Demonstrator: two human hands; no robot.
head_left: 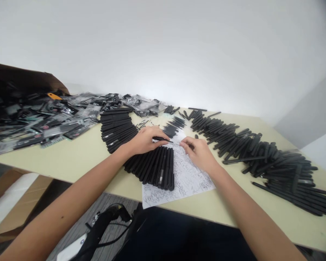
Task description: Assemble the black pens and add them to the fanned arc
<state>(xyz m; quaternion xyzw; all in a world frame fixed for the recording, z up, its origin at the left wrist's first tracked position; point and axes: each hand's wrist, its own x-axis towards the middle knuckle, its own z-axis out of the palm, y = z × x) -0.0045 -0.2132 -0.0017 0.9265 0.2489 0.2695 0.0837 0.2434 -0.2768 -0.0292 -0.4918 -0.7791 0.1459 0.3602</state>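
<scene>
My left hand (146,139) is closed around a slim black pen (161,139), whose tip points right. Just across from that tip, my right hand (196,151) has its thumb and fingers pinched together. What lies in this pinch is too small to make out. A dark rounded end (196,136) shows behind the right hand; whether it is held I cannot tell. Below both hands lies a white sheet of paper (179,186) covered in pen scribbles. Black pens (152,166) lie side by side in a curved row beneath and left of my left hand.
Thin black sticks (174,127) are stacked beyond my hands. A long heap of black pens (241,145) spreads along the right of the pale table (78,165). Clear plastic packets (81,108) pile up at left near a dark box (21,78). A cardboard box (24,203) stands below.
</scene>
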